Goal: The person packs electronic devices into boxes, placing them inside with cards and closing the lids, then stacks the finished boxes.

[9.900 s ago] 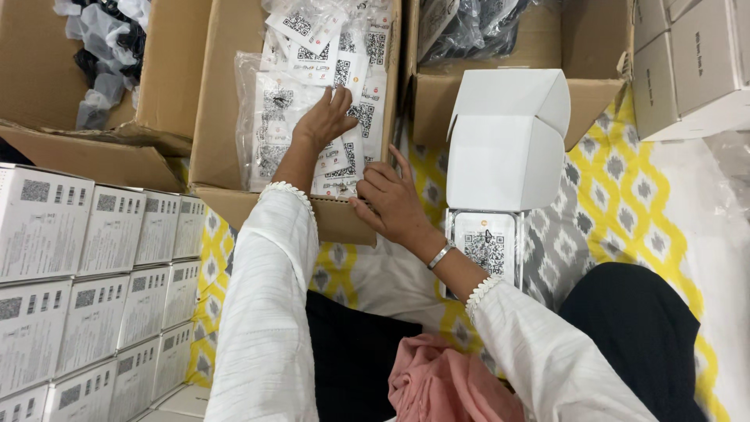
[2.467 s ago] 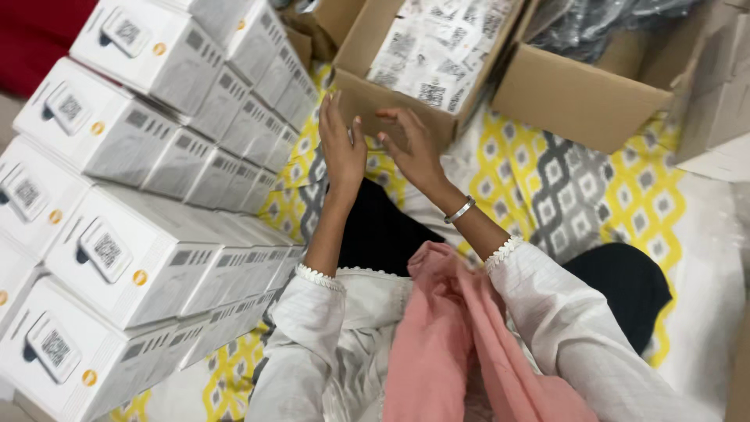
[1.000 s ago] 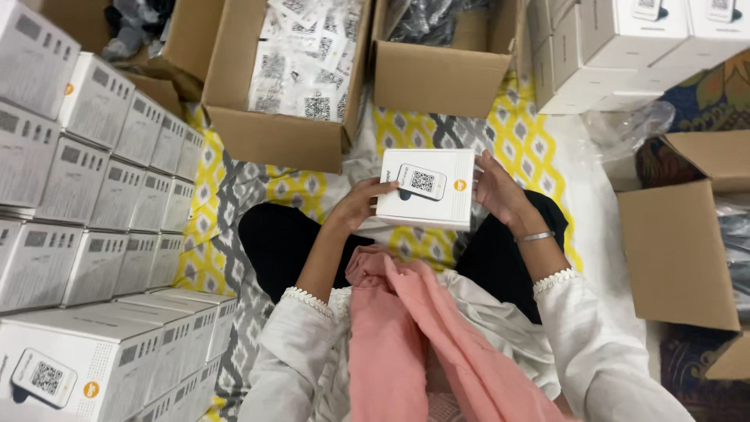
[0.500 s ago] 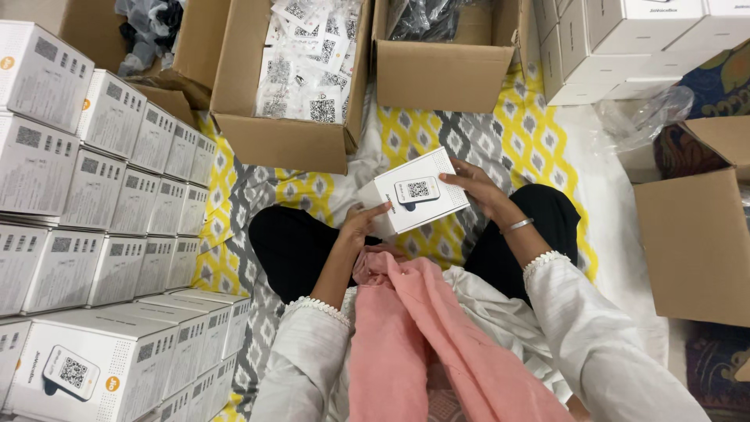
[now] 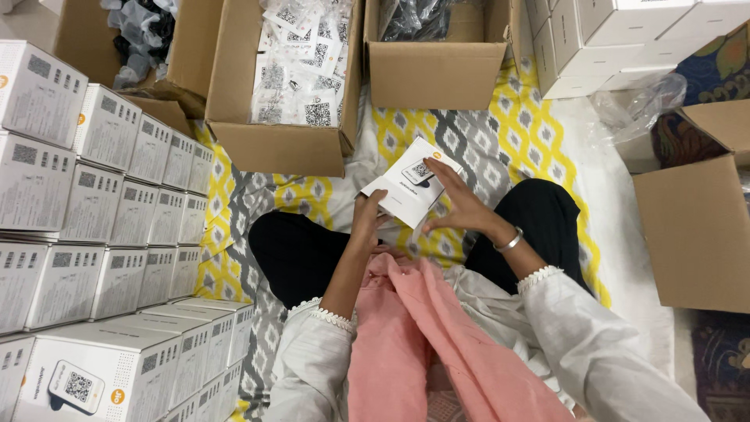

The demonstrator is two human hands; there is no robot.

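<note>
Down the left side of the frame runs the stack of white cartons (image 5: 101, 234), tiers of identical printed boxes that fill the view from the upper left to the lower left corner; a moment ago it sat the same way, so nothing has been added to it yet. Across the top stand three open cardboard boxes: one at upper left with grey wrapped parts (image 5: 141, 31), the middle one heaped with clear sachets bearing square code labels (image 5: 301, 78), and one right of centre holding dark bagged items (image 5: 426, 19). More white cartons (image 5: 617, 39) are piled at the upper right, and another brown cardboard box (image 5: 695, 227) stands at the right edge. All of it sits on a yellow, grey and white patterned floor sheet (image 5: 523, 133), where the person sits cross-legged with a pink scarf (image 5: 437, 344) trailing down the lap. At the centre, the small white box (image 5: 412, 184) has changed most: a second ago it lay flat and square between the hands, and now it is tilted, one corner raised toward the upper right. The left hand (image 5: 366, 223) grips its lower left edge with fingers closed around it, while the right hand (image 5: 461, 207) lies half open, fingers spread against the lower right side, so the box reads as being turned over above the lap rather than set down.
</note>
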